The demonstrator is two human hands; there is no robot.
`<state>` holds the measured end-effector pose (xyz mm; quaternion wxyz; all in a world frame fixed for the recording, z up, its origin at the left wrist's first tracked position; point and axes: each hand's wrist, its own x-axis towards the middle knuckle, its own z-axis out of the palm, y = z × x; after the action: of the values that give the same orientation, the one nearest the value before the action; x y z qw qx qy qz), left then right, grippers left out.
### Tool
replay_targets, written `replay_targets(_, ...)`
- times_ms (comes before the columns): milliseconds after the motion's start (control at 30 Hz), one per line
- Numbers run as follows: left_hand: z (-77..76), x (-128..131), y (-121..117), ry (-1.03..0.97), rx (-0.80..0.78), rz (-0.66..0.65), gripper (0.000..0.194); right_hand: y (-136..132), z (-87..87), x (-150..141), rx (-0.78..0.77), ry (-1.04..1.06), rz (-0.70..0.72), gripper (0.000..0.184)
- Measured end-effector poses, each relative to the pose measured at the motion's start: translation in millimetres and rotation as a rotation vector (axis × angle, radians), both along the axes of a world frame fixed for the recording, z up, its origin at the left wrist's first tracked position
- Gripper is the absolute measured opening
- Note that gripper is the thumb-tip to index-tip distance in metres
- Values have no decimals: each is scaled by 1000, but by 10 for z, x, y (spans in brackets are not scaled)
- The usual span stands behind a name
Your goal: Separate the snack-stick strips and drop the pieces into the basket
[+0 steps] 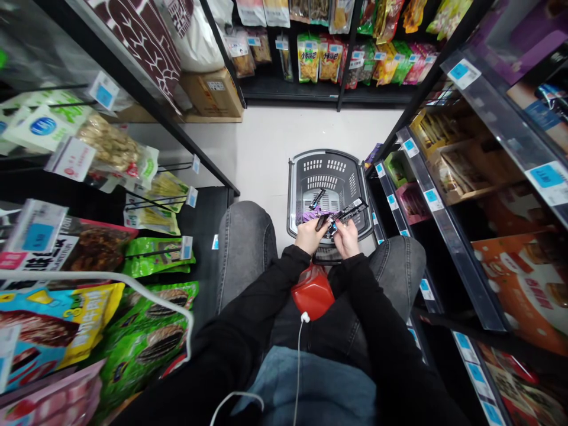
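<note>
My left hand (309,237) and my right hand (347,239) are close together above the near rim of a grey plastic shopping basket (326,155). Both are closed on small, shiny black packets (352,208); one long strip of these points up and to the right. Their exact kind is too small to make out. Inside the basket lie another slim black packet (316,199) and some purple packets (312,215), partly covered by my hands. A red box-like object (313,291) with a white cable (299,355) sits between my forearms.
Shelves of snack bags (160,254) stand close on my left, and racks with price labels (433,200) on my right. Another shelf of packets (308,59) crosses the aisle ahead. A cardboard box (213,94) rests on the left. My knees (247,236) flank the basket.
</note>
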<state>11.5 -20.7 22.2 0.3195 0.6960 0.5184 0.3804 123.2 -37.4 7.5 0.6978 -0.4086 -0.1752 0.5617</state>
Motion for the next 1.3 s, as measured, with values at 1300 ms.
replay_targets(1300,179,-21,24,-479,-874,-306,30,54,124,577,-207,-135,-353,28)
